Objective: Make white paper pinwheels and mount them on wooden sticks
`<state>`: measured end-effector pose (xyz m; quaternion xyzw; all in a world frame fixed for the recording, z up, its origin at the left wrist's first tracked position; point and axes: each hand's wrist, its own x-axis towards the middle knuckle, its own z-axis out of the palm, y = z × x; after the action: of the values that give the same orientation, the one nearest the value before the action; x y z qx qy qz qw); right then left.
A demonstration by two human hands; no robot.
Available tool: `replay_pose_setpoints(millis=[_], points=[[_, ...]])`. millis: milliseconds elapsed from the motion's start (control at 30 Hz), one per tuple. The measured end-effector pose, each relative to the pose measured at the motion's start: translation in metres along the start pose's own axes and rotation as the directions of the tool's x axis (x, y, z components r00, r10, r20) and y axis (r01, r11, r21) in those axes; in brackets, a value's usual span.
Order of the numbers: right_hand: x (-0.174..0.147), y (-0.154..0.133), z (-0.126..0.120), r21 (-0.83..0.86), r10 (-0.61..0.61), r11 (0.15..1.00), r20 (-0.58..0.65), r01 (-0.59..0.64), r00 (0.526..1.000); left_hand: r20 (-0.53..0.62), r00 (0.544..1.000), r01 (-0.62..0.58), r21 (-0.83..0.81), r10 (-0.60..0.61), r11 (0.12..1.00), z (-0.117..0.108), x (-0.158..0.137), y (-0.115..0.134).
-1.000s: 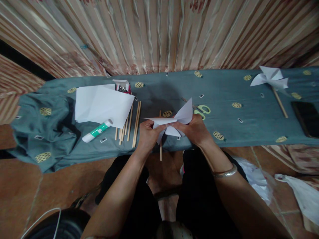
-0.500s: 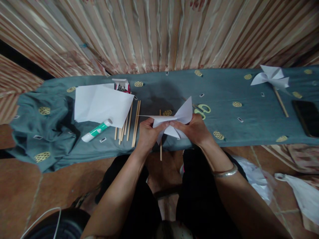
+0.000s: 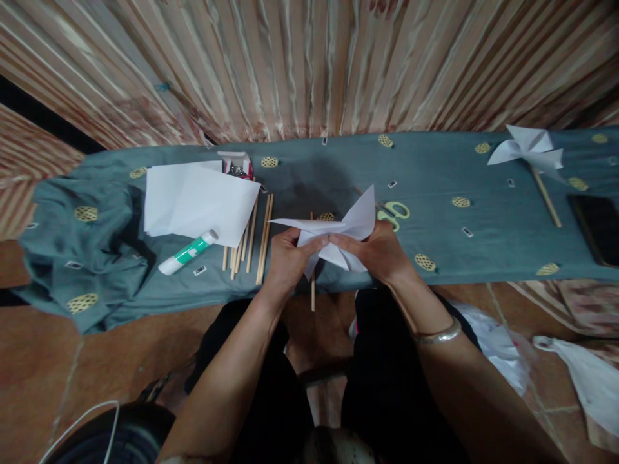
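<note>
Between my two hands is a white paper pinwheel (image 3: 360, 212), its blades folded in toward the middle. My left hand (image 3: 291, 258) grips its left side, thumb pressed near the centre. From the right, my right hand (image 3: 382, 251) pinches it, the thumb tip meeting the left thumb. The fingers behind the paper are hidden. Below the pinwheel a wooden stick (image 3: 313, 293) lies on the cloth, its near end jutting past the edge. Green-handled scissors (image 3: 394, 212) rest just beyond my right hand, their blades partly covered by the paper.
White paper sheets (image 3: 193, 200), a glue stick (image 3: 188, 252), several wooden sticks (image 3: 264, 245) and a small open box of metal pins (image 3: 238, 169) lie at left on the green cloth (image 3: 435, 238). Another pinwheel on a stick (image 3: 527, 151) and a phone (image 3: 597, 225) are at right.
My hands hold almost the same place. The pinwheel's blades have shifted slightly, the left one tilting to show more of its surface.
</note>
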<state>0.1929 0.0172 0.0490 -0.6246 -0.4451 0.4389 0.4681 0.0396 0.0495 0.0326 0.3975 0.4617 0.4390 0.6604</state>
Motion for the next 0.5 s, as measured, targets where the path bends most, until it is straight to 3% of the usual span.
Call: replay_pose_setpoints(millis=[500], points=[[-0.0006, -0.0013, 0.0003, 0.009, 0.002, 1.0, -0.015, -0.002, 1.0, -0.019, 1.0, 0.007, 0.021, -0.006, 1.0, 0.0008, 0.0009, -0.0014]])
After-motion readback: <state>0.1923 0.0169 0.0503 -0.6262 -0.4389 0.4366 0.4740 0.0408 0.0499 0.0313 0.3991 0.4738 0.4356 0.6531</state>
